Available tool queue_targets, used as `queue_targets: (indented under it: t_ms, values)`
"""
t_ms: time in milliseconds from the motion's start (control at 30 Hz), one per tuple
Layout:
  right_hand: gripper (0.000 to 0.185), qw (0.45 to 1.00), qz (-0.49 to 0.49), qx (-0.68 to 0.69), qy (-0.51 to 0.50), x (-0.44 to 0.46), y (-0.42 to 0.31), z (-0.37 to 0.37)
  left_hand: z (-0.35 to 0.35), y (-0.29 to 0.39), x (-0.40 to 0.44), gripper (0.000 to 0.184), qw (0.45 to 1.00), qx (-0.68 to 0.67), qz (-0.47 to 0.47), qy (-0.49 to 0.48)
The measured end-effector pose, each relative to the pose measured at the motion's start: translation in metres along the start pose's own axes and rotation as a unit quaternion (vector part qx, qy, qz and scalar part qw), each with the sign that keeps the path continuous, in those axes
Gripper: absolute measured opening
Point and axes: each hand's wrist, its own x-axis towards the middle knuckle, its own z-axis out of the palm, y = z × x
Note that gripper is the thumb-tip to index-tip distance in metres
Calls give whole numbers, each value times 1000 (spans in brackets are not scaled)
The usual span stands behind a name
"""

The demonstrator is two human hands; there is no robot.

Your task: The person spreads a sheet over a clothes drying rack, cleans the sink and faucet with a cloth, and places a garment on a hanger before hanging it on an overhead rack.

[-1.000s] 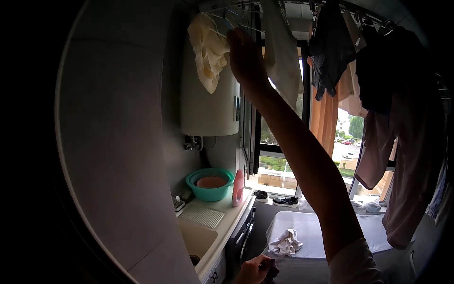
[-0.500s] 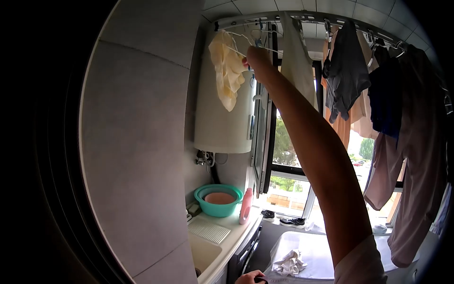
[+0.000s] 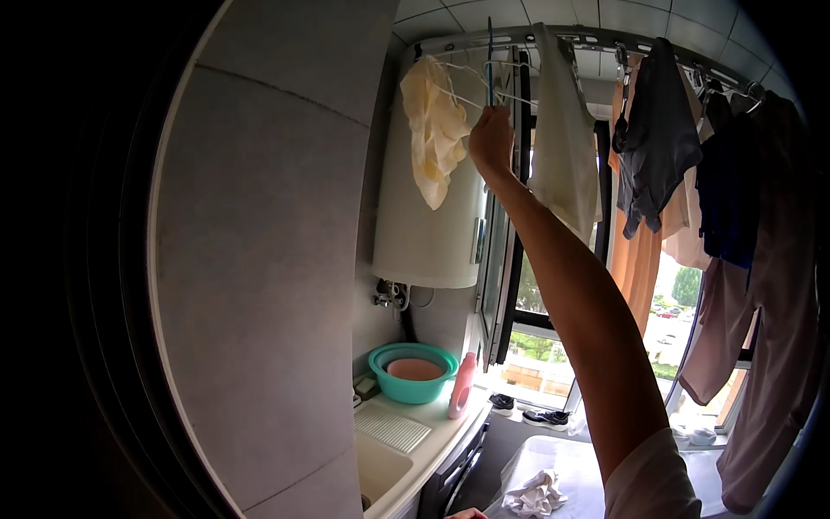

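My right hand (image 3: pixel 492 143) is raised to the drying rack, its fingers closed around the lower end of a thin blue rod (image 3: pixel 490 62). The rod stands upright and reaches the rack's rail. White wire hangers (image 3: pixel 467 73) hang beside the hand, and a cream cloth (image 3: pixel 432 130) hangs just to its left. To its right is a long pale garment (image 3: pixel 558 138). Only a sliver of my left hand (image 3: pixel 468 514) shows at the bottom edge; its fingers are hidden.
Dark and pink clothes, including a grey garment (image 3: pixel 659 130), hang on the right. Below the water heater (image 3: pixel 424 233), a green basin (image 3: pixel 415 391) and a pink bottle (image 3: pixel 462 389) stand by the sink. A crumpled white cloth (image 3: pixel 536 495) lies on a white surface. An open window sash (image 3: pixel 501 285) juts out.
My right hand has moved slightly lower and right in view, and the blue rod now stands upright above it. My left hand has dropped mostly out of view. The whole view has shifted slightly.
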Motion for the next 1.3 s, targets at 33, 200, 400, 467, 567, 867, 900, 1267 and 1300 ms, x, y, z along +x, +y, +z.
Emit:
queue_targets:
  t_ms: [33,200,400,467,567,867,900,1267,1300]
  values:
    - [23,999,-27,-20,-4,-3,-3,-3,1,0,-1,11,1000,-1,-3,-1]
    - [19,995,-85,-47,-5,-24,25,-9,3,-3,-4,12,999,-38,-20,-13]
    - [18,993,-71,-77,-48,-90,68,-43,10,2,-12,12,998,-49,-29,-26]
    - [18,987,-132,-83,-31,-112,85,-54,14,3,-14,12,998,-53,-30,-29]
    - [17,992,-42,-87,-87,-136,94,-81,20,2,-17,12,997,-51,-36,-34]
    - [15,926,226,180,-241,-318,101,-266,-1,-11,8,17,986,101,102,80]
    - [12,876,298,288,-245,-338,100,-298,-10,-6,13,14,984,114,95,100]
    - [16,740,469,442,-192,-362,3,-571,-41,30,116,22,930,340,81,113]
    - [16,749,457,428,-216,-358,-6,-587,-41,35,124,21,924,353,87,122]
